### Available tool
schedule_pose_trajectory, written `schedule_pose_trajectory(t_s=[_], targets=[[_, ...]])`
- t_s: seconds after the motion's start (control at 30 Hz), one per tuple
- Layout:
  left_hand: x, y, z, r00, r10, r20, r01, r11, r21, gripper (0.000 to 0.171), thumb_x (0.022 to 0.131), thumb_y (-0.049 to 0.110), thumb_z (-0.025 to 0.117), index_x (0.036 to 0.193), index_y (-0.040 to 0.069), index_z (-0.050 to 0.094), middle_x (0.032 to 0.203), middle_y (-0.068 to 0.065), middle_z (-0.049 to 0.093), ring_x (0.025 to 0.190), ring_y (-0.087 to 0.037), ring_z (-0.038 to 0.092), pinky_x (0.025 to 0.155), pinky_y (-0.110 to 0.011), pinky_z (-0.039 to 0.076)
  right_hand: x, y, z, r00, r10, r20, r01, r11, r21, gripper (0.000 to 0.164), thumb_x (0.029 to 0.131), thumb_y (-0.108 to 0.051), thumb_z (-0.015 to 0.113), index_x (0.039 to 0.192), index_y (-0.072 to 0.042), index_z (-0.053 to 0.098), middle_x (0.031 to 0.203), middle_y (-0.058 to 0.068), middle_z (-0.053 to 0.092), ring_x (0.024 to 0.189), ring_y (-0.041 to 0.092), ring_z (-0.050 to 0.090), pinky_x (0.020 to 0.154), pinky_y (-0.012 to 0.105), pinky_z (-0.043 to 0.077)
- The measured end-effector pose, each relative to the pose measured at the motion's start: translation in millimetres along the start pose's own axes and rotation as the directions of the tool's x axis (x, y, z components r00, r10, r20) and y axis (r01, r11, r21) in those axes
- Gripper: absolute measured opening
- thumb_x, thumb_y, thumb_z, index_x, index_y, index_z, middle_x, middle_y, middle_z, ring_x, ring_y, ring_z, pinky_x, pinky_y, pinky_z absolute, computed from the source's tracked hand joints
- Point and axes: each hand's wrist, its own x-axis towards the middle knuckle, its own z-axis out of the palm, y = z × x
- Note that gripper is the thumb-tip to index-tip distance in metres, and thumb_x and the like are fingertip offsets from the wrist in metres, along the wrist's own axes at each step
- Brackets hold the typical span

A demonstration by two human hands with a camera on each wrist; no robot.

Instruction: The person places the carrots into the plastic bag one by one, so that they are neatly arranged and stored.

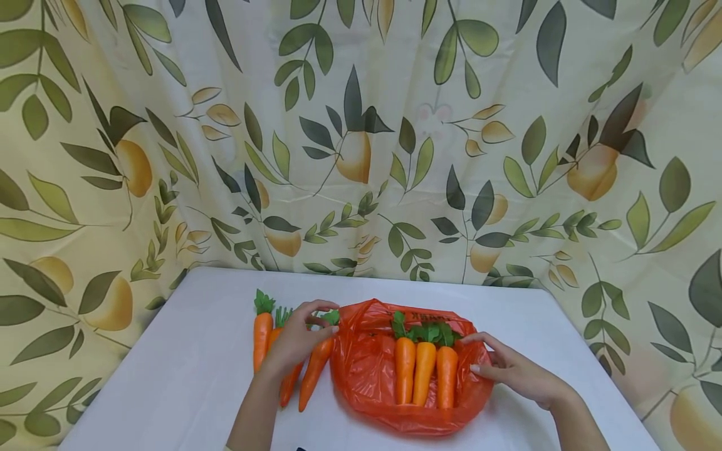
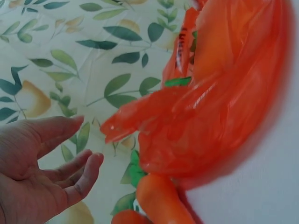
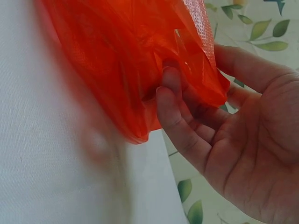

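Observation:
A red plastic bag (image 1: 366,376) lies spread on the table with its mouth facing up. Three carrots (image 1: 425,373) with green leafy tops are side by side in it. My left hand (image 1: 299,335) hovers at the bag's left side, over the tops of several loose carrots (image 1: 317,369). In the left wrist view its fingers are loosely bent, apart from the bag (image 2: 201,126), and hold nothing. My right hand (image 1: 516,373) pinches the bag's right rim. In the right wrist view the red film (image 3: 126,60) passes between its thumb and fingers.
A white-covered table (image 1: 186,351) bears everything. Behind it and at both sides hangs a curtain (image 1: 395,156) printed with leaves and fruit. The loose carrots lie close to the bag's left edge.

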Motion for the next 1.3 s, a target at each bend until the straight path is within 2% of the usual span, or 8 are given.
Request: schedule_pose_trajectory(t_s=[0.13, 0.3, 0.47, 0.63, 0.73, 0.93, 1.3], targets=[[-2.7, -7.5, -11.7, 1.0, -0.011, -0.019, 0.011, 1.0, 0.025, 0.034, 0.095, 0.012, 0.076, 0.126, 0.022, 0.071, 0.138, -0.012, 0.055, 0.111, -0.029, 0.059, 0.085, -0.048, 0.058, -1, -1, 0, 1.0, -0.004, 0.004, 0.004, 1.0, -0.001, 0.051, 0.107, -0.024, 0.058, 0.153, -0.014, 0.038, 0.12, 0.013, 0.068, 0.101, 0.031, 0.068, 0.098, 0.069, 0.044], [-6.3, -16.1, -26.0, 0.997, -0.052, -0.056, 0.055, 0.997, 0.047, 0.034, 0.094, 0.016, 0.078, 0.126, 0.025, 0.071, 0.134, -0.01, 0.057, 0.11, -0.029, 0.059, 0.084, -0.046, 0.057, -1, -1, 0, 1.0, -0.01, 0.01, 0.01, 1.0, -0.004, 0.051, 0.107, -0.025, 0.058, 0.152, -0.014, 0.038, 0.119, 0.013, 0.068, 0.1, 0.032, 0.069, 0.099, 0.066, 0.046], [-10.3, -25.0, -41.0, 0.994, -0.067, -0.087, 0.073, 0.995, 0.067, 0.037, 0.095, 0.015, 0.077, 0.13, 0.022, 0.07, 0.131, -0.012, 0.059, 0.109, -0.028, 0.06, 0.086, -0.048, 0.057, -2, -1, 0, 1.0, -0.02, 0.023, 0.02, 1.0, 0.007, 0.051, 0.107, -0.023, 0.057, 0.152, -0.012, 0.037, 0.119, 0.013, 0.068, 0.1, 0.033, 0.068, 0.098, 0.062, 0.048], [-11.6, -35.3, -55.9, 0.992, -0.068, -0.107, 0.076, 0.994, 0.082, 0.037, 0.096, 0.009, 0.074, 0.131, 0.02, 0.069, 0.135, -0.012, 0.058, 0.111, -0.029, 0.06, 0.087, -0.046, 0.057, -2, 0, 0, 1.0, -0.011, 0.019, 0.011, 1.0, 0.011, 0.05, 0.107, -0.024, 0.058, 0.152, -0.013, 0.037, 0.12, 0.013, 0.068, 0.1, 0.032, 0.069, 0.098, 0.063, 0.048], [-12.0, -41.0, -66.5, 0.992, -0.065, -0.105, 0.072, 0.995, 0.065, 0.037, 0.096, 0.009, 0.073, 0.133, 0.016, 0.068, 0.139, -0.014, 0.056, 0.114, -0.031, 0.059, 0.089, -0.046, 0.056, -1, 0, 0, 1.0, -0.012, 0.019, 0.012, 1.0, 0.014, 0.05, 0.107, -0.023, 0.058, 0.152, -0.014, 0.038, 0.123, 0.014, 0.067, 0.102, 0.032, 0.068, 0.098, 0.065, 0.047], [-14.7, -52.0, -86.6, 0.989, -0.081, -0.126, 0.093, 0.991, 0.092, 0.041, 0.097, 0.012, 0.072, 0.138, 0.011, 0.065, 0.134, -0.018, 0.059, 0.121, -0.037, 0.054, 0.088, -0.047, 0.056, -1, 1, 0, 0.999, -0.029, 0.022, 0.028, 1.0, 0.009, 0.05, 0.107, -0.022, 0.057, 0.152, -0.013, 0.037, 0.123, 0.014, 0.067, 0.102, 0.032, 0.068, 0.098, 0.062, 0.048], [-19.7, -63.3, -103.6, 0.981, -0.133, -0.143, 0.148, 0.984, 0.102, 0.041, 0.099, 0.015, 0.071, 0.138, 0.011, 0.064, 0.14, -0.017, 0.057, 0.117, -0.035, 0.059, 0.089, -0.049, 0.054, -1, 1, 0, 0.999, -0.032, 0.021, 0.031, 0.999, 0.018, 0.051, 0.107, -0.021, 0.057, 0.153, -0.013, 0.037, 0.123, 0.015, 0.067, 0.101, 0.032, 0.069, 0.098, 0.063, 0.048]])
